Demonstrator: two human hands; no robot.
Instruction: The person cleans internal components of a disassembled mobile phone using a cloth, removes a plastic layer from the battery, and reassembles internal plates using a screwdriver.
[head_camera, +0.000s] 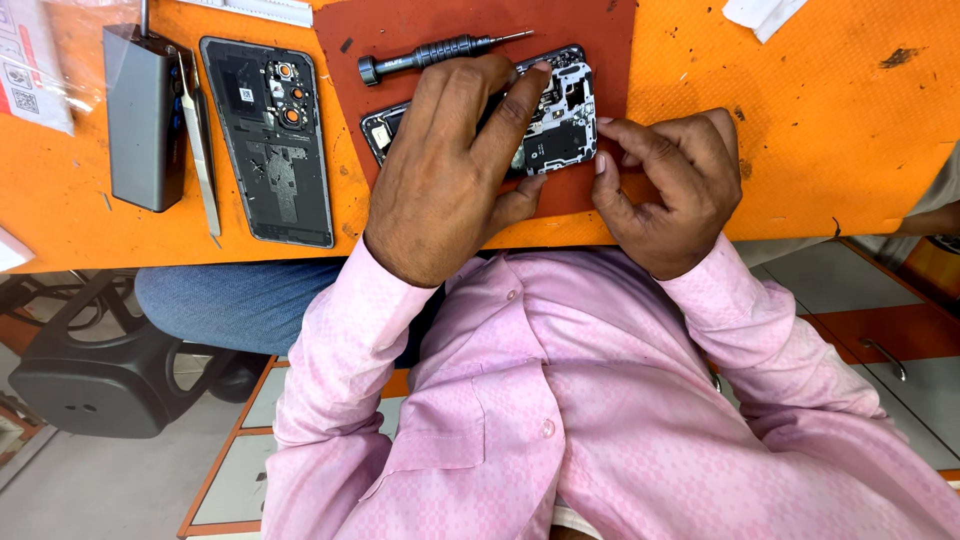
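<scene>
**A:** Start with the biggest thing. What is under the hands?

**B:** An orange table (830, 150), with a dark red mat (420, 25) laid on it. Both hands work over the mat. Just beyond the left hand's knuckles lies a grey screwdriver (440, 50).

**A:** And the thing being handled?

**B:** An opened phone (560, 120), back cover off, circuit parts showing. The left hand (450, 175) lies flat over most of it, fingers spread, forefinger stretched across the top to the far edge, thumb tucked against the near edge. So that hand presses and pinches the phone rather than closing round it.

**A:** The right hand?

**B:** The right hand (670, 185) sits at the phone's right end, fingers curled, fingertips touching that end. Whether it pinches some small part there, I cannot tell.

**A:** Which way does the phone run?

**B:** Its long axis runs roughly left to right across the mat, slightly tilted, the right end a little farther from the person. The exposed board end points toward the right hand's fingertips; the other end sticks out past the left hand's wrist side.

**A:** Anything smaller about?

**B:** Well left of the left hand lie the phone's back cover (270, 140), inside up, long axis running away from the person; beside it, metal tweezers (200, 150) and a grey box-shaped device (145, 120).
</scene>
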